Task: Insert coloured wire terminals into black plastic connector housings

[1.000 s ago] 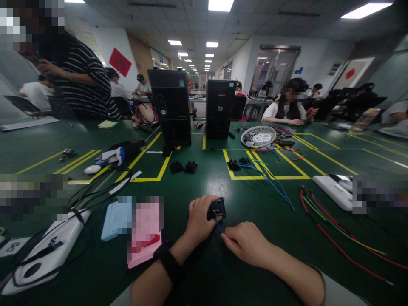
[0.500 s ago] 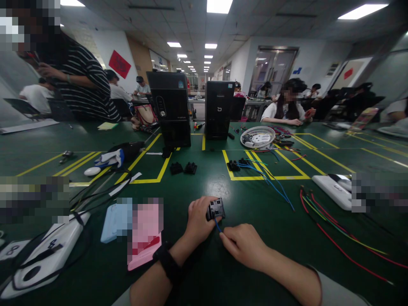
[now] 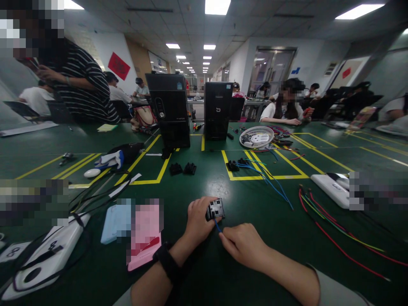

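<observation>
My left hand [image 3: 199, 219] is wrapped round a small black rectangular block with square openings [image 3: 216, 207], its face turned up. From the block's near edge comes a short blue wire [image 3: 218, 225]; I cannot tell how its far end sits in the block. My right hand [image 3: 244, 243] pinches this wire between thumb and forefinger, just beside the block. Farther up the table lie a pair of similar black blocks [image 3: 190, 168]. To their right, more black blocks [image 3: 232, 165] have blue wires [image 3: 270, 180] running from them.
Red, yellow and green wires [image 3: 334, 225] lie at right, near a white power bank-like device [image 3: 331, 191]. A pink case [image 3: 145, 238] and a light-blue case [image 3: 116, 223] lie left. Black computer towers [image 3: 168, 110] and a white basket [image 3: 256, 137] stand behind. People are around.
Both hands keep their hold on the block and the wire, almost unmoved. The whole view has shifted very slightly.
</observation>
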